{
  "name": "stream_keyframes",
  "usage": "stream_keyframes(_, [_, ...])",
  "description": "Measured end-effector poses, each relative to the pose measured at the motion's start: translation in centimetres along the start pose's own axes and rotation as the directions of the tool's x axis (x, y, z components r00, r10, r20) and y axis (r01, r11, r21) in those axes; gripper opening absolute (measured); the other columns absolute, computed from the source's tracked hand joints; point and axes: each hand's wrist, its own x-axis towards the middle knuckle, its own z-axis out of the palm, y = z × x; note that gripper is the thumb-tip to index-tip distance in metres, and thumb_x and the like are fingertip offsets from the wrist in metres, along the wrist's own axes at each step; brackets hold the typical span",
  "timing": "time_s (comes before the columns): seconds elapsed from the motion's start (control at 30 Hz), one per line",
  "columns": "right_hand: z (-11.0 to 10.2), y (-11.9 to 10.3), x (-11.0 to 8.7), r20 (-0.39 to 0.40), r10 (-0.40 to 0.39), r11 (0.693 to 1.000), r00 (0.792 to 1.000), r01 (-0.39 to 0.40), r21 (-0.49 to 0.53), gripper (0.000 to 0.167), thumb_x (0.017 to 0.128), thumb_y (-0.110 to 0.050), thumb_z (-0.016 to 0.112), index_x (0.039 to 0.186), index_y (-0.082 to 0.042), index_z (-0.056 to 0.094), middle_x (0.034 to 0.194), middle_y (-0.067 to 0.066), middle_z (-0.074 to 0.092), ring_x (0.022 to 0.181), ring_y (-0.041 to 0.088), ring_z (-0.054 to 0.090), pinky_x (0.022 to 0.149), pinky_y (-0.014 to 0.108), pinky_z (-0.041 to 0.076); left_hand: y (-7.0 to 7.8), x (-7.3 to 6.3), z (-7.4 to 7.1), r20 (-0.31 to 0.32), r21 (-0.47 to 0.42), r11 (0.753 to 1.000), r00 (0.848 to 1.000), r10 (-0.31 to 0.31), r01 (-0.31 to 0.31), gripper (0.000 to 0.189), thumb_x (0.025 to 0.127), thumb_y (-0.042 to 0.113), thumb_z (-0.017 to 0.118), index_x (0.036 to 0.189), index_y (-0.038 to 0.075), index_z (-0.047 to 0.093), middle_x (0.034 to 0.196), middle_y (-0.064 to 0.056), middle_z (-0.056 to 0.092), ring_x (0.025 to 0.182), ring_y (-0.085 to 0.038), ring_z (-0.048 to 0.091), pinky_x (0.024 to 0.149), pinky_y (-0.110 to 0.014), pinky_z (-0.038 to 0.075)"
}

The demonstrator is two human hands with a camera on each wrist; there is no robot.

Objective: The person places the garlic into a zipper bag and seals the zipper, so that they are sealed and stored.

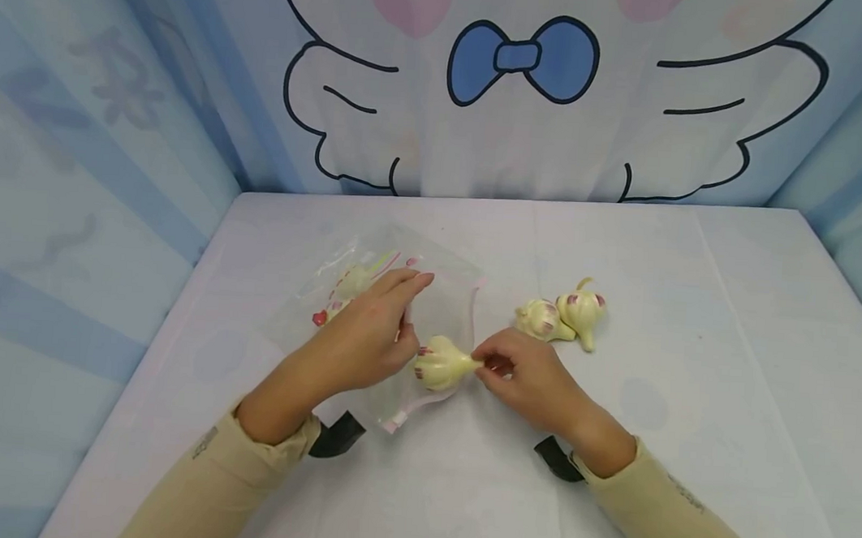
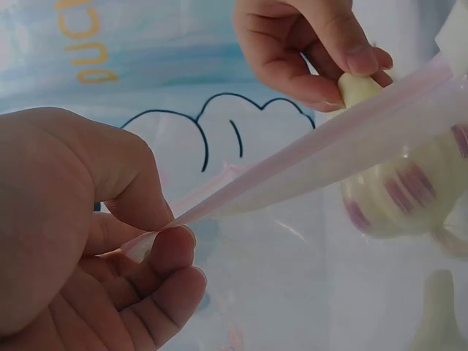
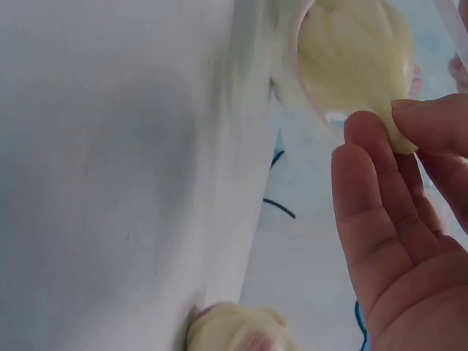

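Observation:
My left hand (image 1: 369, 331) pinches the pink-edged mouth of a clear zip bag (image 1: 442, 261) between thumb and fingertips, and its rim is stretched taut in the left wrist view. By its stem, my right hand (image 1: 535, 384) pinches a pale yellow garlic bulb (image 1: 442, 365) with purple streaks. The bulb's round end points left, within the bag's opening; in the right wrist view the rim (image 3: 301, 44) curves around it. A printed pattern and another pale bulb (image 1: 353, 281) show at the bag's far left part, partly behind my left hand.
Two more garlic bulbs lie together on the white table just beyond my right hand, one on the left (image 1: 541, 319) and one on the right (image 1: 582, 309). A light blue curtain (image 1: 511, 143) with a printed bow borders the table's back, and curtains hang at both sides.

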Motion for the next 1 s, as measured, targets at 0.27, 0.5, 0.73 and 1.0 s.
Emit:
stream_keyframes(0.27, [1.1,-0.3,0.4,-0.033,-0.027,0.995,0.999,0.023,-0.092,0.015,0.078,0.004,0.080,0.092,-0.002,0.076,0.087,0.003,0.065,0.073,0.011,0.064,0.066,0.025,0.054,0.2,0.1,0.1,0.001,-0.003,1.000,1.000,0.005,-0.005,0.055,0.085,-0.006,0.056,0.139,-0.009,0.050,0.137,-0.021,0.052,0.106,-0.025,0.057,0.083,-0.032,0.049])
stream_keyframes(0.5, [2.2,-0.9,0.6,-0.061,0.017,0.995,0.998,-0.023,-0.100,0.017,0.079,0.005,0.079,0.095,-0.001,0.076,0.089,0.005,0.065,0.075,0.013,0.064,0.068,0.024,0.055,0.3,0.1,0.3,0.005,0.008,1.000,1.000,0.002,-0.002,0.054,0.086,-0.005,0.057,0.139,-0.009,0.051,0.136,-0.021,0.053,0.106,-0.025,0.057,0.082,-0.032,0.050])
stream_keyframes(0.73, [3.4,-1.3,0.8,-0.147,0.014,0.997,0.989,-0.025,-0.074,0.015,0.079,0.008,0.075,0.090,-0.002,0.072,0.086,0.007,0.066,0.074,0.016,0.067,0.067,0.026,0.056,0.3,0.1,0.3,-0.014,-0.007,1.000,1.000,0.027,-0.027,0.053,0.085,-0.007,0.057,0.137,-0.011,0.052,0.135,-0.021,0.054,0.106,-0.026,0.057,0.081,-0.032,0.050])
stream_keyframes(1.0, [4.2,-1.7,0.9,-0.181,-0.007,0.983,0.984,-0.026,-0.181,0.013,0.078,0.006,0.077,0.090,0.002,0.076,0.086,0.009,0.065,0.075,0.018,0.065,0.066,0.028,0.056,0.4,0.2,0.3,-0.004,0.000,1.000,1.000,0.019,-0.019,0.053,0.086,-0.006,0.058,0.138,-0.010,0.051,0.137,-0.022,0.053,0.119,-0.029,0.055,0.082,-0.032,0.051])
